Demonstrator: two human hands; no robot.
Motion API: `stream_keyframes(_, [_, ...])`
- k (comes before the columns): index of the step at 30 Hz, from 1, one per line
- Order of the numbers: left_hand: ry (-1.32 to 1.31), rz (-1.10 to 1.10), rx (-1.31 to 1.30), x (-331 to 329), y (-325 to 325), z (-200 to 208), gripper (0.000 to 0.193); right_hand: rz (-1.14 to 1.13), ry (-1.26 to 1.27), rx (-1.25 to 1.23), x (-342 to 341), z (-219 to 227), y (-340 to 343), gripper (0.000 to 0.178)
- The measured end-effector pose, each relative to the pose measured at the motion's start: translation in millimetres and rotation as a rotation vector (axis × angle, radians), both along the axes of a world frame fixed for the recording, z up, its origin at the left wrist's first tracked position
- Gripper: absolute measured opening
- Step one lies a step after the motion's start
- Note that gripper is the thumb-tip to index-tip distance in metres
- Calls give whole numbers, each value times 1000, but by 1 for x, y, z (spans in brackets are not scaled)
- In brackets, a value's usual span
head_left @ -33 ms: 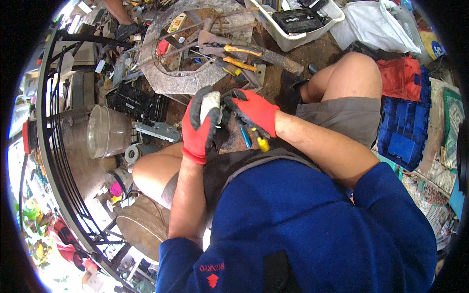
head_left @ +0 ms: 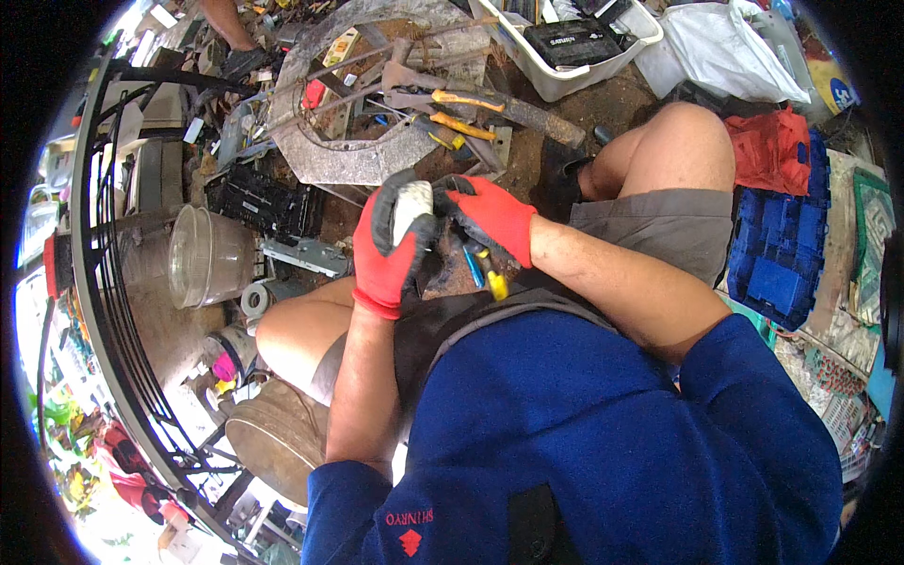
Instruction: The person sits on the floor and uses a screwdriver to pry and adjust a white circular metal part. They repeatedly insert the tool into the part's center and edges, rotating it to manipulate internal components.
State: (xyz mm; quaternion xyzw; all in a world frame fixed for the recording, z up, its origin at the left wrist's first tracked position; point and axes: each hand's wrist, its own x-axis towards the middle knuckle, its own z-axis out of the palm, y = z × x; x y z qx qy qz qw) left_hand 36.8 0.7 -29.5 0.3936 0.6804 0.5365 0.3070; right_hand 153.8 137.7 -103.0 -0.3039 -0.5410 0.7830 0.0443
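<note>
My left hand, in a red glove with dark fingers and palm, is closed around a small white rounded object whose kind I cannot make out. Close against it on the right, my right hand, gloved alike, has its fingers bent; their tips are partly hidden. From under the right hand sticks a tool with a yellow-and-black handle, its working end covered. A thin blue rod-like piece shows beside that handle. Both hands are above my lap.
Ahead lies a grey frame with a hammer and orange-handled tools on it. A white bin stands beyond. Leftward are a clear tub and a black metal rack; rightward, a blue plastic crate. Another person's leg shows at the far left.
The white object has turned in my left hand and shifted slightly right. The yellow-and-black handle has swung a little left and nearer to me.
</note>
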Motion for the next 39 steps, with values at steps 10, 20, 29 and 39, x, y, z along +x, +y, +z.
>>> stream_keyframes(10, [-670,132,177,-9,-5,-21,65,-148,42,785,-3,63,-16,37])
stream_keyframes(20, [-1016,184,187,0,7,-21,68,-29,-30,809,4,74,-3,40])
stream_keyframes(29, [-506,161,182,17,9,-15,52,-138,-73,445,-1,74,3,18])
stream_keyframes(39, [-796,153,280,24,2,-26,57,-103,-37,711,-2,78,0,21])
